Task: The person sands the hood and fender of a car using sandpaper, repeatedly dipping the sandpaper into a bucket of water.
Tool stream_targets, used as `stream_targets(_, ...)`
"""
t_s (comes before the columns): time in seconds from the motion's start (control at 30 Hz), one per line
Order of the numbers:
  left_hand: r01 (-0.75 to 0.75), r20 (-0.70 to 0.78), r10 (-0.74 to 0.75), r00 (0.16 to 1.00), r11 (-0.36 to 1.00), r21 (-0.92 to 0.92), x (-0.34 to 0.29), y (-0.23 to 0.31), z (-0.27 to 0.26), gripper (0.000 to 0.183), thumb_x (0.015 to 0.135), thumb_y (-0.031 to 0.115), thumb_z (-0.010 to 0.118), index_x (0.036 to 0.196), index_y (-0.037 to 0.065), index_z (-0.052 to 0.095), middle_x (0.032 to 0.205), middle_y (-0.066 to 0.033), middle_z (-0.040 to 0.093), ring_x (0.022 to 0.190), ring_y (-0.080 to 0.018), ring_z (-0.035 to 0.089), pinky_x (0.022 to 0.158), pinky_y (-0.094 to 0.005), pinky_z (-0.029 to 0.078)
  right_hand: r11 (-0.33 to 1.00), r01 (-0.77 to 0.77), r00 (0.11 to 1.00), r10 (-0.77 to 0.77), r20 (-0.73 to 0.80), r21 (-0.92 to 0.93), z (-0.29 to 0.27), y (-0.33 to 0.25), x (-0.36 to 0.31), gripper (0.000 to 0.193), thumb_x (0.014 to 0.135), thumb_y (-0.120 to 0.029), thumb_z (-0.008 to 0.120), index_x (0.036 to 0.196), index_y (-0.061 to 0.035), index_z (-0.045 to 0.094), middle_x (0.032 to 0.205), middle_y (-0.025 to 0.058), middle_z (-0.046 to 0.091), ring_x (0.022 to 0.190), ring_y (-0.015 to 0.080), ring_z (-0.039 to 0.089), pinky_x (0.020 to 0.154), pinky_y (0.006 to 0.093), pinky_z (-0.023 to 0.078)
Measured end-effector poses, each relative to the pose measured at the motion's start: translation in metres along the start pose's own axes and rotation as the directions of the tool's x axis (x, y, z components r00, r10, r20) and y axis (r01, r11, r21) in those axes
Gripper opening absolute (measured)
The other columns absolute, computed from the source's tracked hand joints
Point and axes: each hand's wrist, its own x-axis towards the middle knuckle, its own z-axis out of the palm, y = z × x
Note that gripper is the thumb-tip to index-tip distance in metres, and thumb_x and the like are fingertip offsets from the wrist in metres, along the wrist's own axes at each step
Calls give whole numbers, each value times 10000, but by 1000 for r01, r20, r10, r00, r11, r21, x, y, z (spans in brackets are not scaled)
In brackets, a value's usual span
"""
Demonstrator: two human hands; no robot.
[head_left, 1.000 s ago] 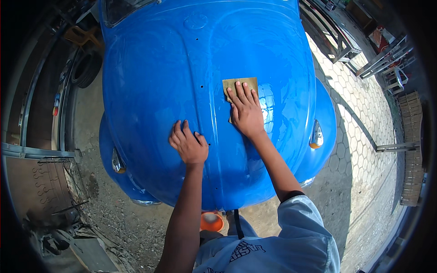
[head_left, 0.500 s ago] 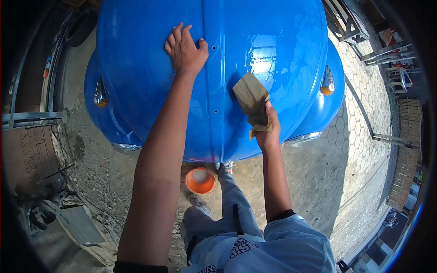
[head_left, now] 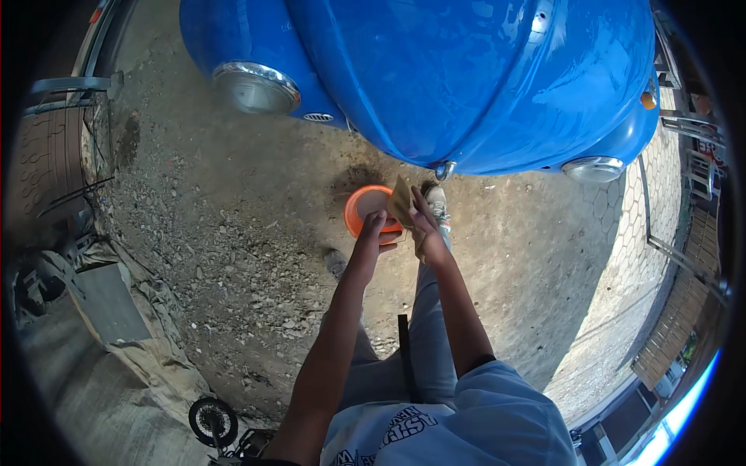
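Item: 1 tan sandpaper sheet (head_left: 401, 203), held in the right hand (head_left: 427, 225) near the orange bucket (head_left: 351, 213), is, from where I stand, presumably light, pliant, slick if wet, best gripped by its edge; left hand (head_left: 374, 238) alongside, loosely spread, apparently empty.

The rounded blue metal car hood (head_left: 458, 85) bars the top centre of the frame. At centre, the left hand (head_left: 376, 235) and a thin tan sheet (head_left: 401, 203) overlap the round orange bucket (head_left: 350, 217) in view; open grey-brown ground (head_left: 536, 256) gives passage right of centre.
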Motion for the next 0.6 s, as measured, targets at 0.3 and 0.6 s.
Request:
stream_targets(0.3,250,91,-236,968,949,-194,191,-221,-113,243,1000,381,605,961,141,606,905,17,619,836,-122,609,754,-318,488,17,630,686,-481,546,-777,-51,270,106,527,938,-44,599,1410,98,413,1481,327,447,1177,441,635,969,432,575)
stream_targets(0.6,117,-241,-51,969,956,268,371,-363,-149,302,996,254,563,1197,35,614,1055,-112,681,989,-229,659,868,-381,509,-393,511,710,-308,633,-765,-129,440,261,629,929,-179,602,1458,42,343,1402,280,516,1169,469,611,872,456,604)
